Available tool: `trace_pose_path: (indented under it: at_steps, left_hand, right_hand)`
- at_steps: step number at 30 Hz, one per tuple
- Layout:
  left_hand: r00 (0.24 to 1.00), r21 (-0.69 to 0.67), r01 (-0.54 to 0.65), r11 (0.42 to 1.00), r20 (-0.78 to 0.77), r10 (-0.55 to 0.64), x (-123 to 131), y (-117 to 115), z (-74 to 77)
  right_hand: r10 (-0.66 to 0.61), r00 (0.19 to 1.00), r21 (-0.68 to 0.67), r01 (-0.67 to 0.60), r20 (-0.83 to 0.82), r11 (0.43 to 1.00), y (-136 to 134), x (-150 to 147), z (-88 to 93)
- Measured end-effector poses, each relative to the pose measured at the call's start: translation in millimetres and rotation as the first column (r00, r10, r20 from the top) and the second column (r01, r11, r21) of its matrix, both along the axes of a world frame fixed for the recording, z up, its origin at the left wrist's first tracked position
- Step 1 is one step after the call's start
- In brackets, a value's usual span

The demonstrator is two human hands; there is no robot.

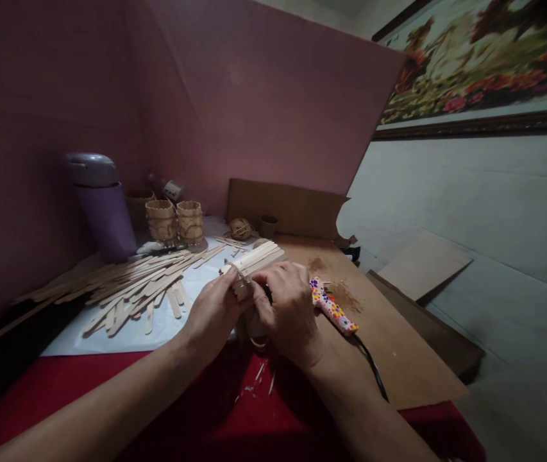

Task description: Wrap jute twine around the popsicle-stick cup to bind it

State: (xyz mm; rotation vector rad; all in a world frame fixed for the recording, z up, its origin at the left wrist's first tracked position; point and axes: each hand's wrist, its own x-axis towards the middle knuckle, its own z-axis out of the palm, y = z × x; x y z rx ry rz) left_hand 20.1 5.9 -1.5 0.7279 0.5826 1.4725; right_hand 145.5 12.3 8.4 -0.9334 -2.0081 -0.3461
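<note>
Lower centre: red cloth (196,410), thin wood splinters (272,384) on it. Mid-frame: left hand (215,311) pinching near end of one pale, ribbed wooden-slat piece (258,255); right hand (290,308) gripping it too, fingers curled. Right of centre: one floral-patterned glue gun (335,309). Left: flat round-ended sticks (158,285), overlapping, uncountable. Beyond, upper left of centre: two scalloped wooden cups (189,222).

- To my left, a purple jug (108,221) with a greyish lid.
- Facing me, a broad pink panel (263,96).
- Up on my right, a framed picture (485,77) of red flowers, against the pale wall (475,173).
- Nearest me, red cloth (196,410).
</note>
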Motion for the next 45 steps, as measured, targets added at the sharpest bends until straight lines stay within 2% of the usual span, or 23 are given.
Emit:
trace_pose_path:
  at_steps: [6, 13, 17, 21, 24, 27, 32, 36, 41, 45]
  left_hand:
    - [0.974, 0.066, -0.071, 0.995, -0.210, 0.083, 2, -8, -0.4]
    - [0.940, 0.128, -0.094, 0.987, -0.316, 0.130, 1, -10, 1.4]
    - [0.970, 0.115, -0.036, 0.993, -0.236, 0.063, 2, -6, -0.1]
    - [0.996, 0.056, 0.022, 0.998, -0.087, -0.018, 6, -6, 3.1]
    - [0.999, 0.015, 0.021, 1.000, -0.029, -0.020, 6, -6, 5.7]
    - [1.000, 0.016, 0.013, 1.000, -0.018, -0.012, 3, -3, 4.6]
    - [0.988, 0.035, -0.050, 0.998, -0.142, 0.055, 1, -5, 1.6]
    - [0.945, 0.078, -0.110, 0.991, -0.302, 0.128, 2, -13, 6.1]
    - [0.880, 0.115, -0.127, 0.985, -0.445, 0.166, 2, -20, 13.9]
    - [0.875, 0.132, -0.131, 0.983, -0.450, 0.177, 2, -19, 15.4]
  right_hand:
    - [-0.037, 0.999, -0.012, 0.037, -0.010, 0.999, 0, -2, -5.1]
    - [-0.111, 0.990, 0.033, 0.109, 0.090, 0.994, -1, -7, -7.1]
    - [-0.142, 0.986, 0.058, 0.137, 0.092, 0.989, 2, -6, -7.5]
    - [-0.164, 0.986, 0.086, 0.167, -0.041, 0.982, 5, -2, -5.6]
    - [-0.122, 0.989, 0.063, 0.127, -0.080, 0.990, 4, 0, -2.9]
    - [-0.062, 0.998, 0.007, 0.062, -0.034, 0.998, 2, 0, -1.0]
    - [-0.046, 0.999, -0.045, 0.047, 0.027, 0.998, 0, 0, -1.6]
    - [-0.089, 0.993, -0.038, 0.092, 0.077, 0.995, 0, -2, -4.0]
    - [-0.170, 0.967, 0.041, 0.166, 0.192, 0.985, -2, -7, -7.6]
    - [-0.220, 0.948, 0.123, 0.196, 0.230, 0.973, 1, -8, -10.1]
